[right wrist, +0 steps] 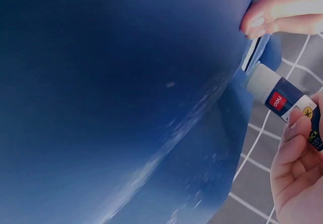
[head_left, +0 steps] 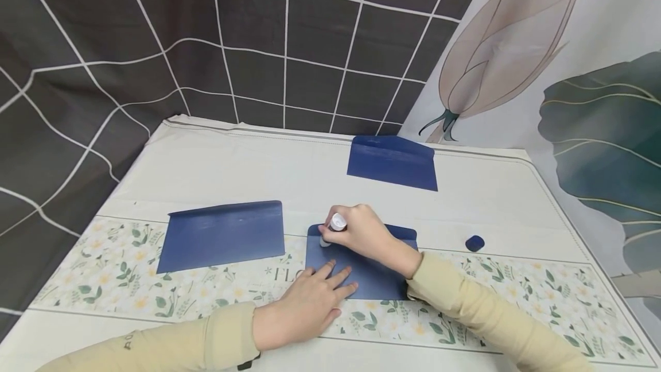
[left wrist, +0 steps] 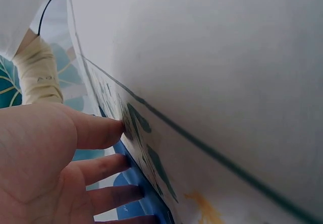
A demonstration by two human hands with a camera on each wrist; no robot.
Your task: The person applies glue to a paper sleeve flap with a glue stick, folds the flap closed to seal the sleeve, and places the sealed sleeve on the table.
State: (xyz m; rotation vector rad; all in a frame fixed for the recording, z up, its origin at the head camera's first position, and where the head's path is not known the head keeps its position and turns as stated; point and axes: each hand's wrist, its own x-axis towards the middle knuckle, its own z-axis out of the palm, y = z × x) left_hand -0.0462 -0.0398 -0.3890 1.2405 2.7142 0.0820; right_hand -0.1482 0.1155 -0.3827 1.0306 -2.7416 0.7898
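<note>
Glue stick (right wrist: 283, 99) labelled "deli" is gripped by right hand (head_left: 368, 234); left hand (head_left: 312, 301), fingers spread, touches envelope (head_left: 373, 280).

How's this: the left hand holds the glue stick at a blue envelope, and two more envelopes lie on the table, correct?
Not quite: the head view shows the right hand holding the glue stick at a blue envelope; two more envelopes lie on the table.

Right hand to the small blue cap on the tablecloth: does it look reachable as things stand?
Probably yes: nothing seems to lie between the right hand and the small blue cap, though that hand grips the glue stick, which may hinder picking the cap up.
</note>
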